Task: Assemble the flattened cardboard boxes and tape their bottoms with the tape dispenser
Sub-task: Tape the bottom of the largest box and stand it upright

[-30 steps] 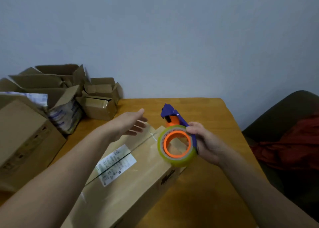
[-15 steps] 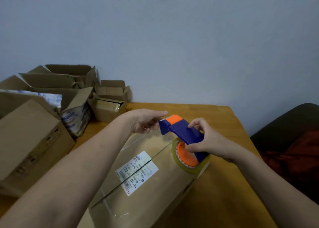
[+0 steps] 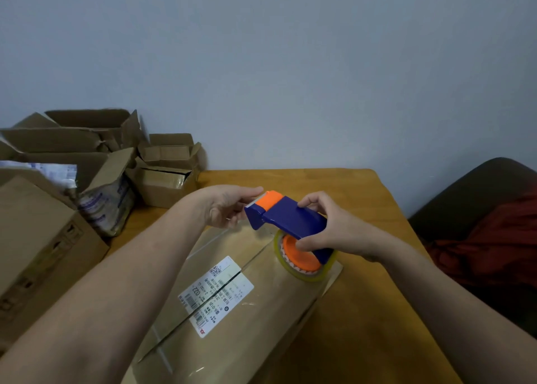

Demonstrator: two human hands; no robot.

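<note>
A brown cardboard box (image 3: pixel 261 319) lies on the wooden table (image 3: pixel 369 311), its flap seam up, with a white shipping label (image 3: pixel 216 295) across the seam. My right hand (image 3: pixel 328 226) grips a blue and orange tape dispenser (image 3: pixel 287 221) holding a roll of clear yellowish tape (image 3: pixel 305 277) over the box's far end. My left hand (image 3: pixel 229 206) is at the dispenser's orange cutter end, fingertips touching the front. Whether it pinches tape is hidden.
Several open cardboard boxes (image 3: pixel 165 165) stand piled at the table's back left, and a large closed box (image 3: pixel 37 238) sits at the left edge. A dark chair with red cloth (image 3: pixel 488 238) is to the right. A plain wall rises behind.
My right hand tipped the dispenser from upright to flat over the box's far end. My left hand drew back from beyond the box to the dispenser's cutter end.
</note>
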